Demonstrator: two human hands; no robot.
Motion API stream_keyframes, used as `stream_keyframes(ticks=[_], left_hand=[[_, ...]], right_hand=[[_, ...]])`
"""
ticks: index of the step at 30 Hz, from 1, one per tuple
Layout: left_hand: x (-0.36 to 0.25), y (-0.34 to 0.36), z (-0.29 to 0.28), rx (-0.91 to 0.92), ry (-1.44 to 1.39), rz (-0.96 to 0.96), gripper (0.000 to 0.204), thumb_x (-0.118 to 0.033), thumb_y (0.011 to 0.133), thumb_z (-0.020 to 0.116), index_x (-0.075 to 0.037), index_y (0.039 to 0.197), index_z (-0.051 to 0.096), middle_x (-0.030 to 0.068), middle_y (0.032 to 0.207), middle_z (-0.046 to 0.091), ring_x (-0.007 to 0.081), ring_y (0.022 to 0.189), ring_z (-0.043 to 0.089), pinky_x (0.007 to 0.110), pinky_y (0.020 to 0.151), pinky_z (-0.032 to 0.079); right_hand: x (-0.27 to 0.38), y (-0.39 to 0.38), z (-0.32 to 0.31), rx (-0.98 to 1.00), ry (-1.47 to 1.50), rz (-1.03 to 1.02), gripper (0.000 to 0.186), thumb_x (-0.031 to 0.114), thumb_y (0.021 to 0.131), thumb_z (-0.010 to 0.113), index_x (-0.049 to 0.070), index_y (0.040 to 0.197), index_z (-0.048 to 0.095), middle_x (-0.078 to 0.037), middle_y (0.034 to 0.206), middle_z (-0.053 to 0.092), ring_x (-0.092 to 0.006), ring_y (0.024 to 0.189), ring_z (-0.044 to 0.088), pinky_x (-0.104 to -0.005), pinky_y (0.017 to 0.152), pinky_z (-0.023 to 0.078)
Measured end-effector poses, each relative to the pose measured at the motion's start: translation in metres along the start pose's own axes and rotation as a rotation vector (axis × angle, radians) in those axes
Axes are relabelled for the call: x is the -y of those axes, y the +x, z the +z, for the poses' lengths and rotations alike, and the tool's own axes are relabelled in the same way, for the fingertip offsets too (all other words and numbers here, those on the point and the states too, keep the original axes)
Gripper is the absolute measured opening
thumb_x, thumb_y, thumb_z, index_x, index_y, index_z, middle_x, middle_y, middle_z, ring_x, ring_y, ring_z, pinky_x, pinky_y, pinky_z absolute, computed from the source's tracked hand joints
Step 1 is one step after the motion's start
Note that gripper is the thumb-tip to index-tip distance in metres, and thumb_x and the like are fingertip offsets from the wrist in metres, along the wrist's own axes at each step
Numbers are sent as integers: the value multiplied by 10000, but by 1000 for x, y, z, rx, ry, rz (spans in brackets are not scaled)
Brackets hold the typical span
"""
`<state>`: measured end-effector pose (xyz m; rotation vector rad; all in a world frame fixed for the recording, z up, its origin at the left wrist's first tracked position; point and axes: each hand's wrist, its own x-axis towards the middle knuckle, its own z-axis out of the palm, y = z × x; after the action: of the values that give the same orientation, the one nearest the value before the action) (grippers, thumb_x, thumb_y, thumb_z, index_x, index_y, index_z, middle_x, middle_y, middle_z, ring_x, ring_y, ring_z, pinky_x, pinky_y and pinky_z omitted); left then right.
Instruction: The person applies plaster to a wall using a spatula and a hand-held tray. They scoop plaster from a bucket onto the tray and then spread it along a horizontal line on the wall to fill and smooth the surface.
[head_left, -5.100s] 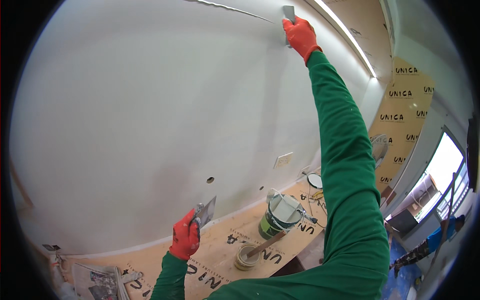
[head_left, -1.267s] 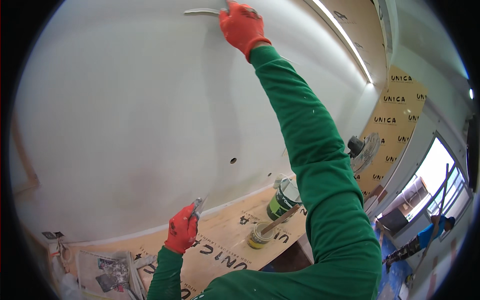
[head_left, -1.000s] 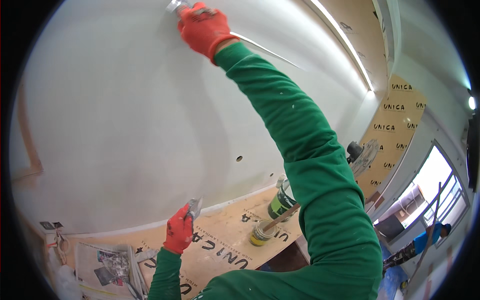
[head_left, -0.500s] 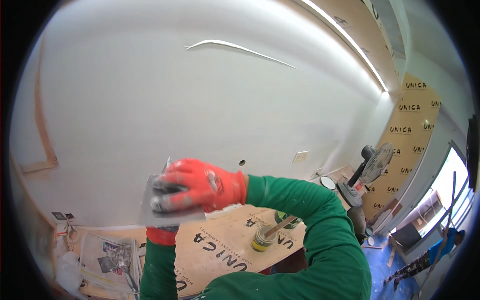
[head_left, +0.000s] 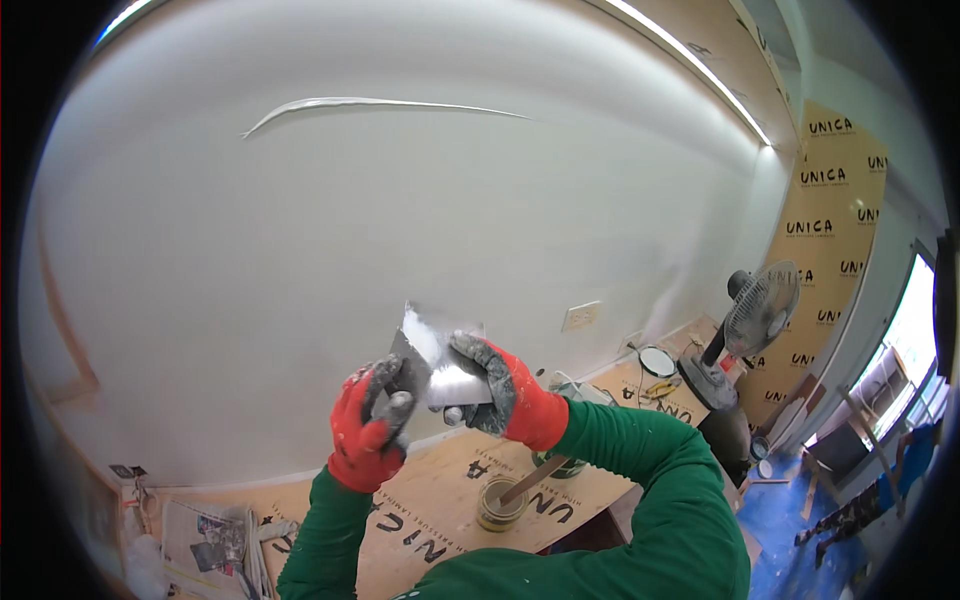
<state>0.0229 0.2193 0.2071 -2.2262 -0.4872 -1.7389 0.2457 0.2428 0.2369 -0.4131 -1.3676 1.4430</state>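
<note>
Both my gloved hands are together before the white wall (head_left: 280, 240). My left hand (head_left: 370, 425), in a red glove with grimy dark fingers, grips a metal putty knife (head_left: 415, 340) with white paste on its blade. My right hand (head_left: 510, 390) is closed on a second, wide scraper blade (head_left: 455, 390), which meets or overlaps the first one. A long white raised streak (head_left: 350, 102) runs across the upper wall. Below my hands, a small tin with a stick (head_left: 500, 505) stands on the printed board (head_left: 410, 550), and a larger bucket (head_left: 555, 467) is partly hidden by my sleeve.
A fan (head_left: 750, 310), a round lid (head_left: 657, 362) and a socket plate (head_left: 580, 316) are at the right. Newspapers (head_left: 200, 550) lie at left. Far right, another person (head_left: 910, 455) in blue leans over the blue-covered floor (head_left: 775, 520) by a window (head_left: 900, 350).
My right hand has come down from the upper wall to meet my left hand. Both are now turned blade to blade, a little right of where they were half a second ago.
</note>
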Motion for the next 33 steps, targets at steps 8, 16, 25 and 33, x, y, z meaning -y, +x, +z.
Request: stream_keyframes(ticks=[8,16,25,33], left_hand=[[21,-29,52,443,185,-259,478,-82,741,705,-57,1204,588,223,1232,591,462,1053,590,528,924,481],[23,-36,93,367,81,-265,450,-53,765,666,-33,1206,576,243,1221,590,471,1042,591,528,926,483],[36,-53,86,359,86,-325,436,-41,777,638,-11,1206,572,242,1183,611,476,1011,602,533,912,485],[30,-67,78,263,-9,-334,413,-38,799,584,13,1209,568,236,1119,617,447,922,602,487,792,506]], right_hand=[[138,61,-129,-280,-940,-360,328,223,943,630,35,1211,606,-144,1020,652,-225,905,638,-368,778,518],[241,192,-292,-774,-2131,-1166,413,181,928,592,155,1338,560,-111,1206,655,-359,1106,614,-461,992,469],[197,145,-287,-860,-1720,-495,377,213,961,468,88,1308,546,-175,1001,683,-385,916,646,-468,805,507],[263,203,-268,-900,-1490,-504,286,326,926,504,75,995,622,-173,878,675,-394,854,627,-473,815,491]])
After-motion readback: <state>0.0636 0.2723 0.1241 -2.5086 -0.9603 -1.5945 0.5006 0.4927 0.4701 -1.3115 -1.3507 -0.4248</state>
